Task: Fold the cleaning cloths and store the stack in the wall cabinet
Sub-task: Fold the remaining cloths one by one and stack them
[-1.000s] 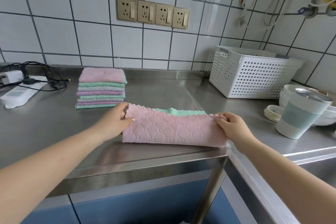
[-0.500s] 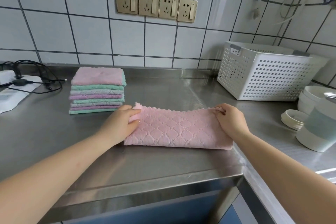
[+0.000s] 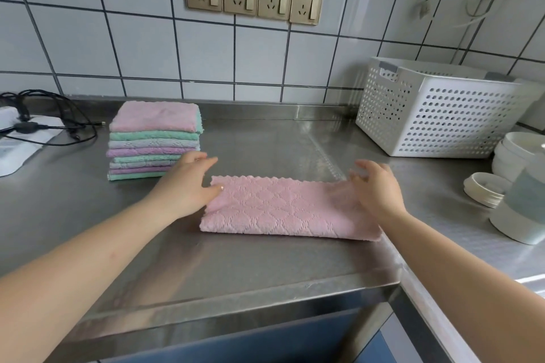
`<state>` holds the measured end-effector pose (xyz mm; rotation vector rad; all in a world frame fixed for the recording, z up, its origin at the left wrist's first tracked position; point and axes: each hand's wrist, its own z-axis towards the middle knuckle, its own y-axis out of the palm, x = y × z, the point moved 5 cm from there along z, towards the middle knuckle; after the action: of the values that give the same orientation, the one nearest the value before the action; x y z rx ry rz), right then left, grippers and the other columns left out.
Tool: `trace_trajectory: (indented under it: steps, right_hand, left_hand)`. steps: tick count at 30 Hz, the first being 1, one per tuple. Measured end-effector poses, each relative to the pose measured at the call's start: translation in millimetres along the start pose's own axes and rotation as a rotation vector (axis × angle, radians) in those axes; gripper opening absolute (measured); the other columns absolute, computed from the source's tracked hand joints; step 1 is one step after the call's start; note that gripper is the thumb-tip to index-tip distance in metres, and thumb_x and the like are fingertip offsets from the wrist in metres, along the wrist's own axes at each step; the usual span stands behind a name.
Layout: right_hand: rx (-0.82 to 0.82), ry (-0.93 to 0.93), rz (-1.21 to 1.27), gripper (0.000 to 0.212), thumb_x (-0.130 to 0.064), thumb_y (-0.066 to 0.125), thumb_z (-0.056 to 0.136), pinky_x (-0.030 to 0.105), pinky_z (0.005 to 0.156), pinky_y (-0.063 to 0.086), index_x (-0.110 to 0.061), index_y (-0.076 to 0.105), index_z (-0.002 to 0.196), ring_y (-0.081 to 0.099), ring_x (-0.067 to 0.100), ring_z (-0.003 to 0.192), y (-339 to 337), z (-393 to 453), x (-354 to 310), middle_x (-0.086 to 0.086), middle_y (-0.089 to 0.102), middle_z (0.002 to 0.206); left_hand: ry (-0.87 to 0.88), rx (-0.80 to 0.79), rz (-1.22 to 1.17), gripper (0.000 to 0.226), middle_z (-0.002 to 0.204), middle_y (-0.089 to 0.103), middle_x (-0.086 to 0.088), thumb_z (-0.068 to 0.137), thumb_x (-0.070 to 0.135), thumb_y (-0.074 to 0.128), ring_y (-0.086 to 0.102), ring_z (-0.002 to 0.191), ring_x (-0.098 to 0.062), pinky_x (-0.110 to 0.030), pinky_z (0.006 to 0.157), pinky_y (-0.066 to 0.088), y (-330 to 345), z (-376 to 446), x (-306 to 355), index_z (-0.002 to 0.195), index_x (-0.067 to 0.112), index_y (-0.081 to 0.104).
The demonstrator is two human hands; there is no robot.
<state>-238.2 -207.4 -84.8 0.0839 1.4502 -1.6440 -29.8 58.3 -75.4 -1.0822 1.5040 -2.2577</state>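
The left hand [image 3: 188, 186] lies at the left end of the pink cloth [image 3: 283, 209], fingers out straight and thumb touching the cloth. The right hand [image 3: 376, 188] is over the right end with fingers spread; it is blurry, so it may be just touching. The cloth lies folded long on the steel counter [image 3: 265, 268]. A stack [image 3: 153, 144] of folded cloths sits behind the left hand. A white basket [image 3: 436, 115] stands at the back right.

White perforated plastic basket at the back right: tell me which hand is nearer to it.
Right. The right hand is at the pink cloth's right end, in front of the white perforated plastic basket; the left hand is at the cloth's left end, beside the folded stack.
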Motion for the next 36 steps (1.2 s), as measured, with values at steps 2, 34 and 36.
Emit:
trace_trajectory:
  steps: [2,34,36]
  right_hand:
    - [0.027,-0.119,-0.058,0.036,-0.027,0.047,0.093,0.033,0.096,0.040,-0.015,0.056,0.126,0.045,0.021,0.124,-3.7,-0.2,-15.7,0.006,0.045,0.140]
    - [-0.481,-0.080,-0.526,0.073,-0.073,0.017,0.087,0.051,0.117,0.006,-0.035,0.009,0.149,0.001,0.019,0.147,29.1,-51.1,-4.5,0.001,0.004,0.160]
    - [-0.465,-0.074,-0.552,0.074,-0.072,0.017,0.087,0.053,0.117,0.004,-0.033,0.011,0.150,0.002,0.021,0.147,28.8,-51.7,-5.5,0.004,0.006,0.160]
  left_hand:
    - [0.055,0.061,-0.019,0.051,0.148,0.033,-0.001,0.091,0.025,0.055,0.041,0.129,-0.016,-0.027,0.108,0.027,-5.7,-4.4,15.8,0.140,0.016,0.042]
    - [-0.109,-0.264,0.331,0.071,0.159,-0.003,0.006,0.092,0.060,0.024,-0.001,0.146,-0.015,-0.054,0.116,-0.001,51.6,-12.3,13.1,0.150,0.021,0.008]
    - [-0.061,-0.213,0.379,0.065,0.158,0.007,0.005,0.094,0.054,0.029,0.003,0.146,-0.016,-0.055,0.114,-0.002,47.1,-12.2,17.9,0.148,0.020,0.019]
